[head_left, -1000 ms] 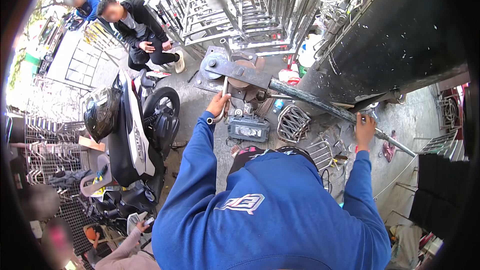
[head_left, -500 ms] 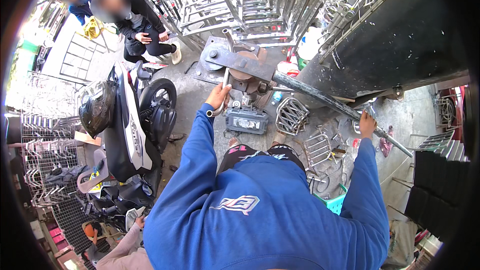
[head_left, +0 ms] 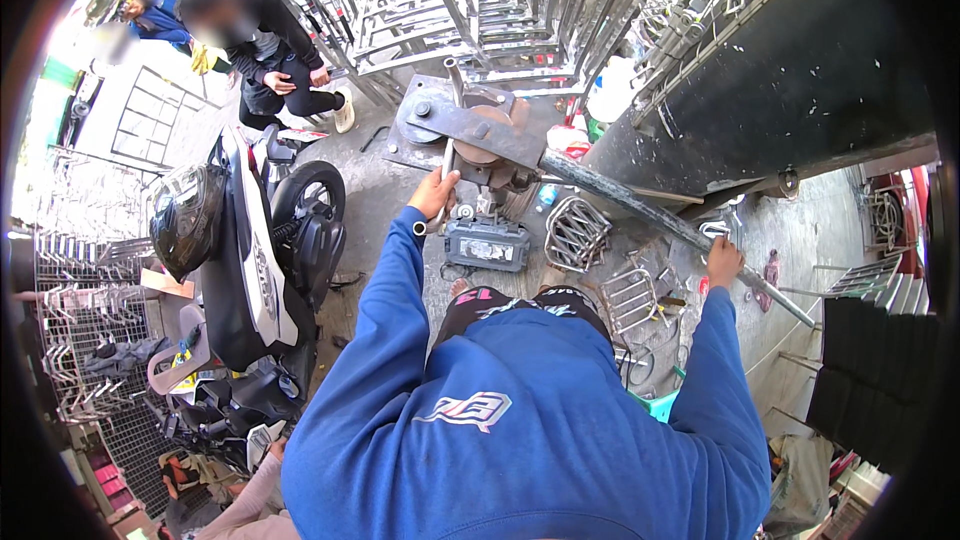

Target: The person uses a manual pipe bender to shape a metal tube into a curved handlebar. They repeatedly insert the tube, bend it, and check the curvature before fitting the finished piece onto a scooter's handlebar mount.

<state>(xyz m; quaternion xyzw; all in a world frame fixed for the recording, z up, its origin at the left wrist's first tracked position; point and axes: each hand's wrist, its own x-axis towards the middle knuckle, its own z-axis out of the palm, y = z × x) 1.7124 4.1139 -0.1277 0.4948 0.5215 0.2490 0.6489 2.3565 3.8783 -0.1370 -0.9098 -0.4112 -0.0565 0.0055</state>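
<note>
A heavy steel pipe bender (head_left: pixel 423 112) with round dies stands in front of me on a metal plate. My left hand (head_left: pixel 433 194) is closed around a thin metal tube (head_left: pixel 448 162) that runs into the bender between its dies. Out to the right, my right hand (head_left: pixel 725 262) grips a long, worn steel lever pipe (head_left: pixel 625 192) joined to the bender's arm. The lever slants from the bender down past my right hand, its far end free in the air. Part of the tube is hidden beneath the bender's arm.
A grey toolbox (head_left: pixel 486 244) and bent metal racks (head_left: pixel 577 233) lie on the floor by my feet. A motorbike (head_left: pixel 262 240) stands at left, a helmet (head_left: pixel 188 220) on it. Metal frames (head_left: pixel 470 20) and a large dark cylinder (head_left: pixel 770 90) are beyond. A person (head_left: pixel 270 50) crouches far left.
My right hand and the lever have swung slightly toward me. My left hand keeps its hold on the tube. The whole view has shifted a little.
</note>
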